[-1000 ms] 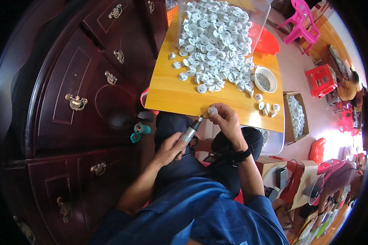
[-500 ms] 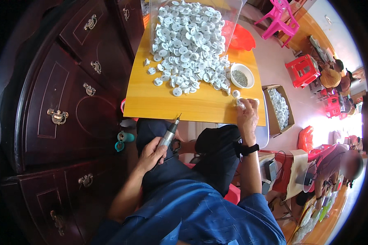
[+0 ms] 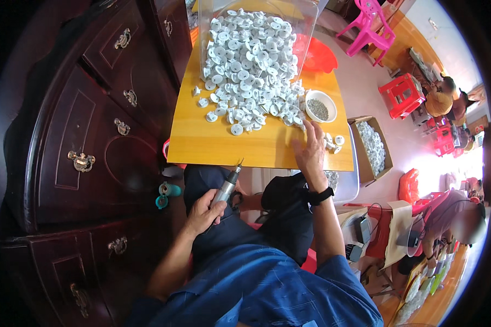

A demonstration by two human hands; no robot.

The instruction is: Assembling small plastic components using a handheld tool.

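My left hand (image 3: 206, 213) is wrapped round a silver and black electric screwdriver (image 3: 225, 188), held over my lap with its thin bit pointing up just short of the table edge. On the wooden table (image 3: 213, 144) lies a big heap of small white round-headed plastic parts (image 3: 248, 68), spilling from a tipped clear plastic bin (image 3: 307, 32). My right hand (image 3: 311, 155) reaches over the table, fingers stretched apart, by the heap's near right edge; nothing shows in it. Beside its fingertips stands a white bowl (image 3: 333, 102) of small metal screws. A few white parts (image 3: 334, 143) sit right of the hand.
A red basin (image 3: 321, 54) stands behind the bowl. Right of the table is a cardboard box (image 3: 388, 158) of white parts. Dark wooden cabinets (image 3: 65, 147) close off the left. Other people work at the right, near red stools (image 3: 401, 95) and a pink chair (image 3: 372, 32).
My right hand has let go of a white part among those at the table's right edge and moved left and up toward the heap. My left hand keeps the screwdriver in nearly the same place.
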